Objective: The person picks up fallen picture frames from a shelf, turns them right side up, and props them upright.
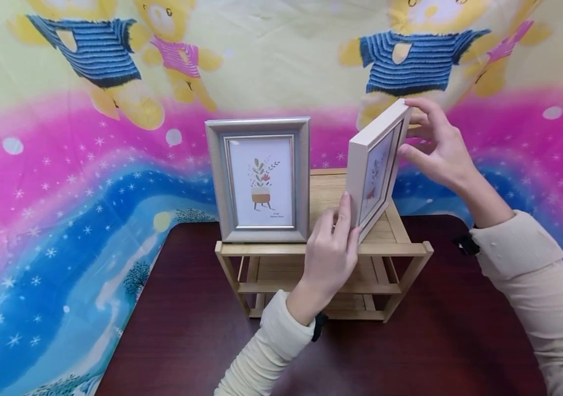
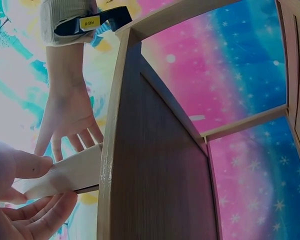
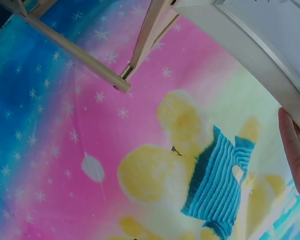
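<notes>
A cream picture frame stands turned at an angle on the right side of the wooden rack's top. My left hand grips its near lower edge; in the left wrist view, thumb and fingers lie on either side of the pale frame edge. At the far upper corner my right hand holds the frame, index finger on top and thumb at the side. In the right wrist view only part of the right hand shows beside the frame.
A silver-grey picture frame with a potted-plant print stands upright on the rack's left. The tiered rack sits on a dark red-brown table. Behind hangs a colourful cloth printed with bears and snowflakes.
</notes>
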The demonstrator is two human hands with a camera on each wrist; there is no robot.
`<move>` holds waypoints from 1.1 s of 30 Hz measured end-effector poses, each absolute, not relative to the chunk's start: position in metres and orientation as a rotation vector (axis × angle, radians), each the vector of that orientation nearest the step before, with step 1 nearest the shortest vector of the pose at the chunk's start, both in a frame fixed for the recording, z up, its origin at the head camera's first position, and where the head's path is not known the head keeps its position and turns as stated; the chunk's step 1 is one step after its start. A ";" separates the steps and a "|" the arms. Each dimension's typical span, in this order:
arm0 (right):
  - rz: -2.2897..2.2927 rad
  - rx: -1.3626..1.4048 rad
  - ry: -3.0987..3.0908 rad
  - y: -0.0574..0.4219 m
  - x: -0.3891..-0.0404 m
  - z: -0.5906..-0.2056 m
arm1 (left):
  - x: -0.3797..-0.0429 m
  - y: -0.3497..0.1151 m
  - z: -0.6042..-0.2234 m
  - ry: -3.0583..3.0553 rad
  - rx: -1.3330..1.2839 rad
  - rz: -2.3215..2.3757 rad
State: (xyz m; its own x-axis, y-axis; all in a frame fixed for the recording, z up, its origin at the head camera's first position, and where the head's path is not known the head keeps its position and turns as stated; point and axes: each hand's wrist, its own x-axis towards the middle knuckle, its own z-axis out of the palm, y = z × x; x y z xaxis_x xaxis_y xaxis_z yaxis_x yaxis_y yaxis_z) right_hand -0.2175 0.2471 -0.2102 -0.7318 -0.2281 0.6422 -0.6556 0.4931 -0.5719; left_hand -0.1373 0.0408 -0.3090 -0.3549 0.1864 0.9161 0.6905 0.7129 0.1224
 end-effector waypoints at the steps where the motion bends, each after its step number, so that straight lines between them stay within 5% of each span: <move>1: 1.190 0.735 -2.242 0.246 -0.219 -0.210 | -0.137 0.041 -0.309 -1.894 -0.678 -0.614; 33: 0.764 0.823 -2.303 0.214 -0.186 -0.199 | -0.139 0.051 -0.312 -1.886 -0.646 -0.586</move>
